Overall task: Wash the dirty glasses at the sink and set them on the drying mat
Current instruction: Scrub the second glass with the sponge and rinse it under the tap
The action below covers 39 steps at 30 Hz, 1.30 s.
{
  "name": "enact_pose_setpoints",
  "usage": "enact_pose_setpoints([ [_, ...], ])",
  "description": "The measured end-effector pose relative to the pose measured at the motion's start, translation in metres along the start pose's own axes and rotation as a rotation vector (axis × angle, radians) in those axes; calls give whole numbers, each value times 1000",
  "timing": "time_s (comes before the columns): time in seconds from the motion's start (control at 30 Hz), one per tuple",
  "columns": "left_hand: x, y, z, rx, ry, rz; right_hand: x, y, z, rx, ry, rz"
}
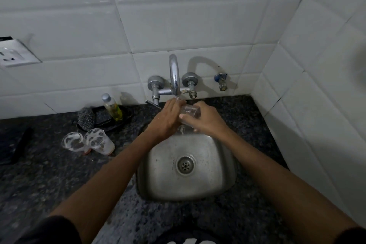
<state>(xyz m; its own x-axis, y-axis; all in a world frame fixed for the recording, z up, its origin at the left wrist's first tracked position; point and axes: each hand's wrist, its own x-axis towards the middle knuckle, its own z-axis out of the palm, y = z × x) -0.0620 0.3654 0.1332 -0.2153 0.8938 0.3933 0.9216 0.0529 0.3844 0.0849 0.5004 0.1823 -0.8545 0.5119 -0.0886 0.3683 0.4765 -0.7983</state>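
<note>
Under the faucet spout, above the back edge of the sink: clear glass lying sideways, wrapped by curled fingers of the right hand, left hand pressed against its open end, fingers mostly straight, fingertips hidden.

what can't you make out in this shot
Head view only:
- Glass: mostly covered by the right hand and left hand; its cleanliness is unclear.
- Water stream: too faint below the tap to confirm.
- Dark object at the left edge: cut off, too dim to identify.
- Bottle label: too small to read.
- Drying mat: not identifiable.
</note>
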Motion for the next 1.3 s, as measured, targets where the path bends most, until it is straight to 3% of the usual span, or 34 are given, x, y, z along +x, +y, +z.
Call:
enact_pose_setpoints([
  [0.07,-1,-4,0,-6,9,5,-1,5,2,-282,77,-297],
  [0.13,-2,-11,3,-4,31,45,0,12,6,-391,92,-485],
  [0.17,-2,-14,5,-5,41,66,0,13,8,-315,94,-471],
  [0.23,-3,-18,7,-6,90,77,-1,9,10,-19,74,-249],
  [0.3,-4,-18,8,-30,113,71,1,7,11,115,35,-53],
  [0.4,-2,-22,12,-130,84,-15,0,7,9,-58,64,-226],
  [0.57,4,-21,5,-681,-129,-522,4,3,0,-184,-13,-427],
  [0.67,-3,-15,-7,-1301,-256,-730,9,7,-1,-240,-55,-477],
  [0.73,-5,-17,-13,-1592,-271,-835,11,10,-2,-264,-55,-486],
  [0.8,-4,-19,-11,-1722,-217,-911,11,8,-3,-293,-60,-530],
  [1.0,6,-4,9,-1548,-21,-1086,11,-3,5,-497,-109,-675],
  [1.17,6,2,23,-1767,138,-1066,10,2,5,-599,-6,-745],
  [1.3,3,6,27,-1797,135,-1034,15,5,6,-639,-203,-712],
])
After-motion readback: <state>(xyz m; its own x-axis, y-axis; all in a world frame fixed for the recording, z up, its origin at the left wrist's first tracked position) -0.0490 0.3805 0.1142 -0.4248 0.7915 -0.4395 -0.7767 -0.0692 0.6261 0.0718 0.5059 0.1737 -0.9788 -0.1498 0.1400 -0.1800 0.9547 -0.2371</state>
